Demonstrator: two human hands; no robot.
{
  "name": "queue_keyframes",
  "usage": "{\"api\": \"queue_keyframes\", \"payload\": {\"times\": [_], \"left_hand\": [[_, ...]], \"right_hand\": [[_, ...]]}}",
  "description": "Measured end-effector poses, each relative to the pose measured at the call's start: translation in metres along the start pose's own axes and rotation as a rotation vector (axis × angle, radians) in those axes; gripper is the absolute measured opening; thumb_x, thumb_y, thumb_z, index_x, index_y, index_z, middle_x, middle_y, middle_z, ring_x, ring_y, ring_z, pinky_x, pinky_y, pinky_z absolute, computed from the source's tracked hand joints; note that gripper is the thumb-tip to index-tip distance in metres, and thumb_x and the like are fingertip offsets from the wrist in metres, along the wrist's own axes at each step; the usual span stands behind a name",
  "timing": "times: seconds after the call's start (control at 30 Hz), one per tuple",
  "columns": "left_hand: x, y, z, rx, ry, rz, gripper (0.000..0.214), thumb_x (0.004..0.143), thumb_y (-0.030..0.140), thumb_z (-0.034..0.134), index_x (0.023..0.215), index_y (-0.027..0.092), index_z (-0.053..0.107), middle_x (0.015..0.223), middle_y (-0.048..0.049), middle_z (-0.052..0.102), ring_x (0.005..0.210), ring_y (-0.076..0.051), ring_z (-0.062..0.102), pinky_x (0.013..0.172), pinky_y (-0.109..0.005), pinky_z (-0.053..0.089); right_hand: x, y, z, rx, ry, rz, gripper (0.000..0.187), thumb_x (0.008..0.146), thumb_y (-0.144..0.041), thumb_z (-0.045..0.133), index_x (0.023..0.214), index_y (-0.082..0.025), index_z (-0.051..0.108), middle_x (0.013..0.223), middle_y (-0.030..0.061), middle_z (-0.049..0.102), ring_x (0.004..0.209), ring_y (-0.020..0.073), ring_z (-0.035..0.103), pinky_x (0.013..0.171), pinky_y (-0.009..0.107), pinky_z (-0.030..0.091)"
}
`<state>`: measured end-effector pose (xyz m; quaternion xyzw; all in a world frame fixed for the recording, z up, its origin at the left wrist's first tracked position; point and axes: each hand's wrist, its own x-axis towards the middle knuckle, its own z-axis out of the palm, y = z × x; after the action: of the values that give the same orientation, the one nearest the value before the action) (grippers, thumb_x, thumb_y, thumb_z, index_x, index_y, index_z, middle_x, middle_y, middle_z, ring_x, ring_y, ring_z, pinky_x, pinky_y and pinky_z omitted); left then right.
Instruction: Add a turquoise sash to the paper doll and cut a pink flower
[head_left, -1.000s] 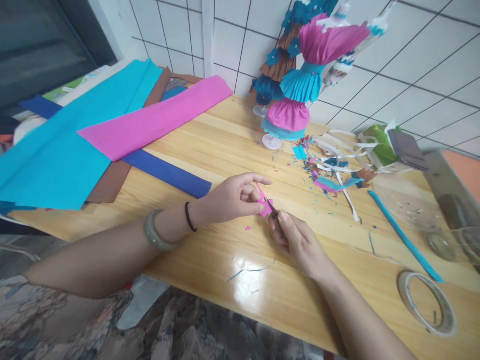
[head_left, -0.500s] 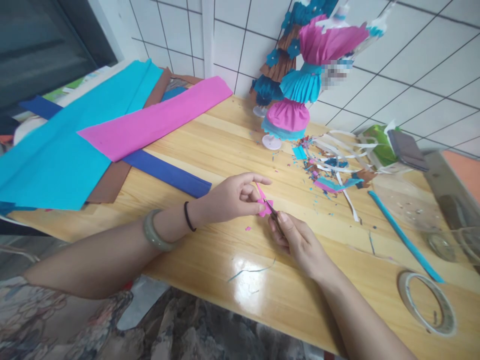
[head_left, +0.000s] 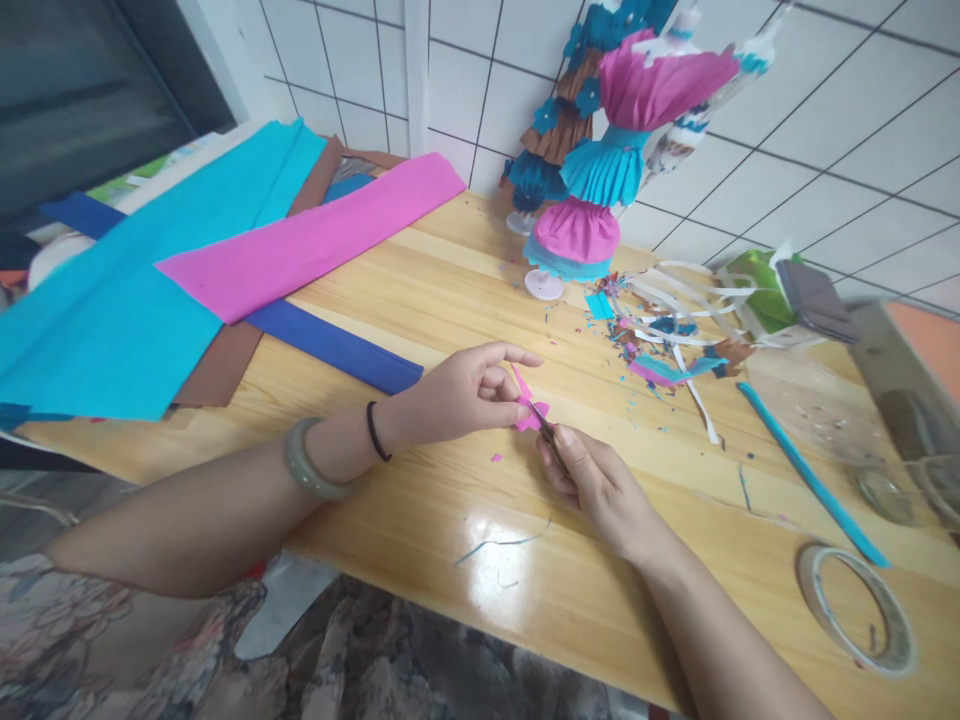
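My left hand (head_left: 461, 392) pinches a small pink paper piece (head_left: 528, 408) just above the wooden table (head_left: 420, 500), index finger stretched out. My right hand (head_left: 600, 485) is closed round small scissors (head_left: 549, 440), whose blades touch the pink piece. A tiny pink scrap (head_left: 496, 458) lies on the table below the hands. A grey-green bangle (head_left: 304, 462) and a black band sit on my left wrist.
Large cyan (head_left: 112, 300), pink (head_left: 315, 235), dark blue (head_left: 330, 345) and brown crepe sheets lie at the left. Paper-dressed figures (head_left: 592, 170) stand at the back. Paper scraps and white strips (head_left: 667, 320), a blue strip (head_left: 810, 475), a tape ring (head_left: 855, 600), a phone (head_left: 814, 295).
The hands hold nearly the same place; the pink piece has turned slightly between my left fingers at the scissor blades.
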<state>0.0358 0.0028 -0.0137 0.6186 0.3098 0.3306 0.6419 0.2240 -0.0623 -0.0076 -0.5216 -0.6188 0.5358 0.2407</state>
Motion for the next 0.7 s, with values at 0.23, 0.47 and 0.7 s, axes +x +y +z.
{"api": "queue_keyframes", "payload": {"times": [0.23,0.47,0.7], "left_hand": [[0.0002,-0.0011,-0.0006,-0.003,-0.008,0.011,0.048,0.073,0.015,0.061,0.118,0.013,0.045,0.071,0.0007,0.060,0.066,-0.009,0.057,0.062,-0.022,0.042],[0.0003,-0.0007,-0.0014,-0.011,-0.017,0.003,0.049,0.072,0.015,0.063,0.118,0.013,0.045,0.070,0.0019,0.059,0.063,-0.008,0.054,0.061,-0.021,0.041],[0.0006,0.0027,-0.0022,-0.022,-0.006,-0.039,0.051,0.070,0.019,0.065,0.117,0.013,0.046,0.066,0.0031,0.058,0.058,-0.007,0.052,0.059,-0.020,0.040]], "right_hand": [[0.0007,-0.0023,-0.0005,-0.035,-0.003,-0.015,0.040,0.094,-0.048,0.027,0.072,-0.019,0.043,0.055,-0.0056,0.031,0.049,0.0098,0.029,0.047,0.024,0.024],[-0.0003,-0.0016,-0.0016,-0.060,-0.012,-0.017,0.041,0.094,-0.048,0.026,0.070,-0.019,0.043,0.055,-0.0052,0.032,0.050,0.0099,0.029,0.047,0.024,0.025],[-0.0005,-0.0026,-0.0023,-0.088,-0.016,-0.018,0.042,0.093,-0.050,0.025,0.071,-0.019,0.043,0.057,-0.0044,0.032,0.051,0.0107,0.030,0.049,0.024,0.026]]}}
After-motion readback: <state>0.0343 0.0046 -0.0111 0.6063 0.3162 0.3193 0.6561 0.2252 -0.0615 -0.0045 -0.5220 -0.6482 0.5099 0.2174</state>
